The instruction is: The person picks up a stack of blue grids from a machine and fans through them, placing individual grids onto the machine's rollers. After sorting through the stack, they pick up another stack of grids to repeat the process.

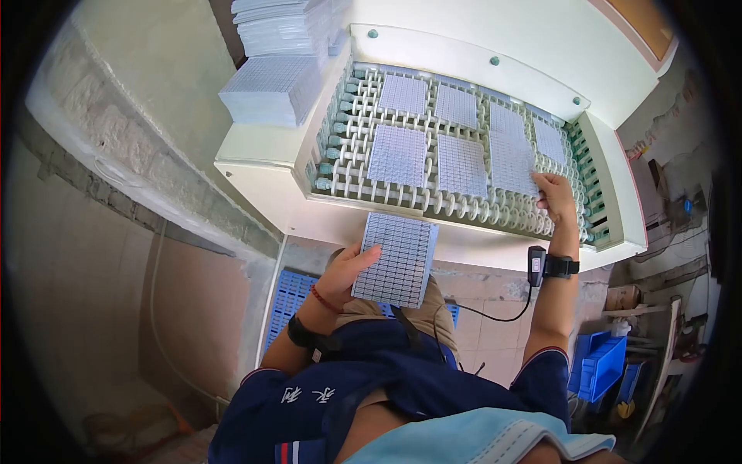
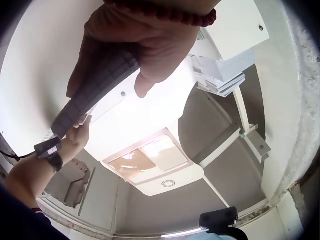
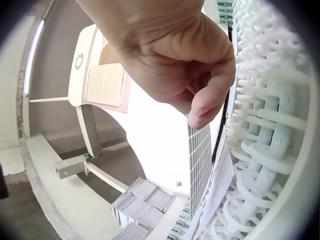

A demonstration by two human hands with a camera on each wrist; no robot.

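Note:
My left hand (image 1: pixel 345 272) grips a stack of grey gridded sheets (image 1: pixel 396 259) below the front edge of a white roller conveyor machine (image 1: pixel 456 228); the left wrist view shows that hand (image 2: pixel 145 45) curled round the stack (image 2: pixel 92 90). My right hand (image 1: pixel 556 197) pinches the near corner of a gridded sheet (image 1: pixel 512 162) lying on the rollers at the right. In the right wrist view the fingers (image 3: pixel 207 107) hold that sheet's edge (image 3: pixel 200 160) beside the white rollers (image 3: pixel 265 145). Several more sheets (image 1: pixel 398 155) lie in two rows on the rollers.
Tall stacks of the same sheets (image 1: pixel 270 89) stand on the machine's left shelf, with more behind (image 1: pixel 282 23). A blue crate (image 1: pixel 290 298) sits under the machine by my knees. Blue bins (image 1: pixel 599 363) stand on the floor at right. A concrete wall ledge (image 1: pixel 139 185) runs along the left.

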